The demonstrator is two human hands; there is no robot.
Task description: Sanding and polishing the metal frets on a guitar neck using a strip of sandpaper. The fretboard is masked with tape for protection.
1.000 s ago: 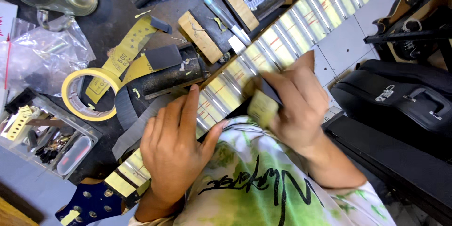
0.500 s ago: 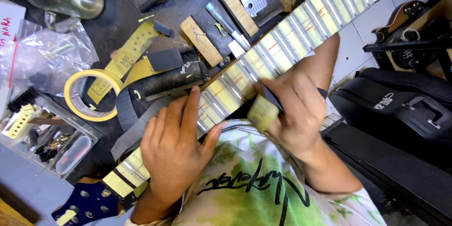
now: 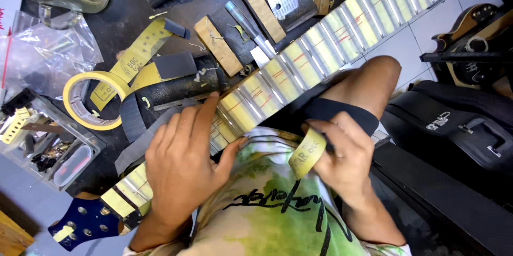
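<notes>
Shirt point(image 3: 267, 208): tie-dyed green, yellow and white, overprinted with black script. Dark shorts point(image 3: 342, 114) are apparently worn. Left hand point(image 3: 184, 162) and right hand point(image 3: 342, 157) are bare, ringless.

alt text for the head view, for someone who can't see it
A person's left hand presses on a guitar neck with taped frets, while the right hand holds folded yellow sandpaper beside it. A tape roll lies on the cluttered bench.

The guitar neck point(image 3: 299, 69) is laid toward two o'clock, the tape roll point(image 3: 88, 101) at its nine o'clock, wooden blocks point(image 3: 218, 45) between.
</notes>
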